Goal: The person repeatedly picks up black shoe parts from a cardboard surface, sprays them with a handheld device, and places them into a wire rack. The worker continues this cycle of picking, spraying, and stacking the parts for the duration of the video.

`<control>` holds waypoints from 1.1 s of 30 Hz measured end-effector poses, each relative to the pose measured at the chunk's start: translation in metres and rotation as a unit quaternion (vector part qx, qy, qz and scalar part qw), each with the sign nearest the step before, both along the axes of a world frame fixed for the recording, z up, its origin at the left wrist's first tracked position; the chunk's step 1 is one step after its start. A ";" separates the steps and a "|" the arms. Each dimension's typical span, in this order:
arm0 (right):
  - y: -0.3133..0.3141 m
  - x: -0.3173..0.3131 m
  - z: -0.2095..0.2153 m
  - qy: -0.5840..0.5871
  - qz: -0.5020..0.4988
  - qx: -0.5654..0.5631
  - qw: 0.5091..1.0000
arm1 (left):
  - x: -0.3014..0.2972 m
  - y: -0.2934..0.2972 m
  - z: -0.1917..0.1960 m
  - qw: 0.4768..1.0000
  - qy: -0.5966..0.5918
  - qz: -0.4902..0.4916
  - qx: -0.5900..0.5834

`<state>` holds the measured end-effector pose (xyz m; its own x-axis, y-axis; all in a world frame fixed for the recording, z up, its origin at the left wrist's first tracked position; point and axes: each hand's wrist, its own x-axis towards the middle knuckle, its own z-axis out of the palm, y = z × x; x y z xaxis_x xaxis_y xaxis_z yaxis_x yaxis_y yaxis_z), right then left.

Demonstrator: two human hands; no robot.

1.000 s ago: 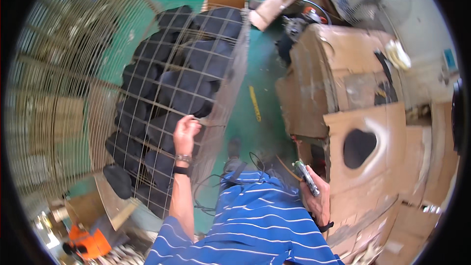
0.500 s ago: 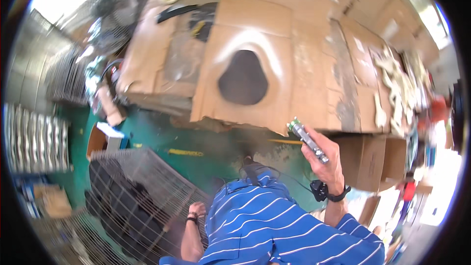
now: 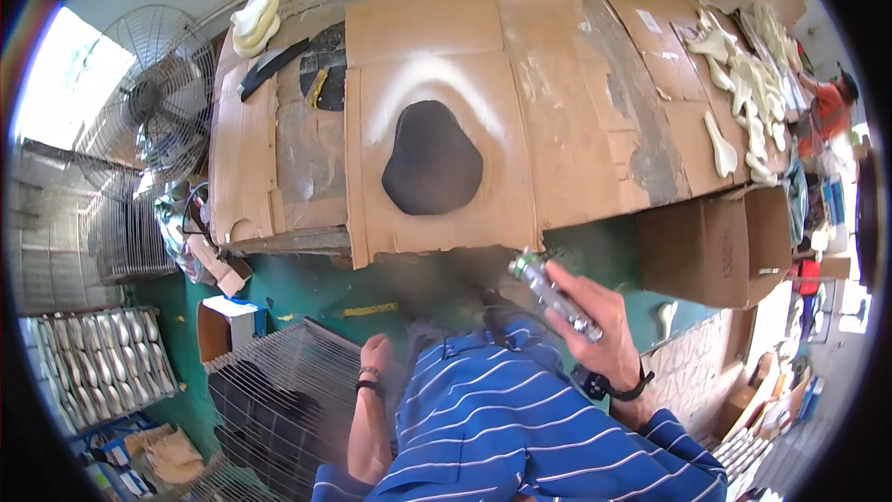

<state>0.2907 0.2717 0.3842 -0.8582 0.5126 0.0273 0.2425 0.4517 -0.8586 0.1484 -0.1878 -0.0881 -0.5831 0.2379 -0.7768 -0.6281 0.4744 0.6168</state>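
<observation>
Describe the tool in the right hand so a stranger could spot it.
Find the blue striped shirt. Beyond its right side, the right hand grips the short, slim tool. Silvery metal with green near its front end sets it apart from the black wristband behind it.

Shirt [image 3: 465, 418], blue with narrow white stripes; tool [image 3: 557, 299], silver-grey with a green end; wristband [image 3: 635, 389], black. Pad [image 3: 433, 163], dark grey to black, on tan cardboard [image 3: 520, 195] marked by a hazy white arc [image 3: 432, 68]; scrap [image 3: 325, 60], black with a yellow streak. Floor [image 3: 316, 279], green with a yellow strip [image 3: 371, 310]; box [image 3: 692, 246], brown; spoon-shaped pieces [image 3: 720, 147], cream; co-worker's top [image 3: 827, 118], orange-red.
</observation>
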 end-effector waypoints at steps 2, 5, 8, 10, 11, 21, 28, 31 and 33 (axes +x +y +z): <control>-0.011 -0.004 0.002 -0.001 -0.042 0.020 0.999 | -0.023 0.008 0.017 0.997 0.031 -0.050 -0.046; -0.031 -0.002 0.005 0.020 -0.093 0.056 0.994 | -0.062 0.013 0.036 0.995 0.024 -0.071 -0.064; -0.051 0.014 0.011 -0.010 -0.122 0.051 0.991 | -0.089 0.002 0.041 0.993 0.015 -0.083 -0.085; -0.068 0.026 0.014 -0.047 -0.141 0.042 0.988 | -0.100 -0.014 0.037 0.992 -0.025 -0.070 -0.099; -0.077 0.030 0.016 -0.047 -0.136 0.038 0.989 | -0.103 -0.021 0.033 0.993 -0.033 -0.074 -0.086; -0.115 0.007 0.018 -0.036 -0.066 -0.011 0.997 | -0.103 -0.066 0.012 0.969 0.019 -0.221 -0.110; -0.093 0.019 0.014 0.001 -0.164 0.050 0.985 | -0.112 -0.037 0.029 0.991 -0.058 -0.084 -0.082; -0.090 0.032 0.020 -0.052 -0.114 0.010 0.992 | -0.114 -0.014 0.046 0.989 -0.040 -0.110 -0.088; -0.089 0.034 0.019 -0.054 -0.092 -0.012 0.994 | -0.116 0.006 0.053 0.985 0.012 -0.135 -0.105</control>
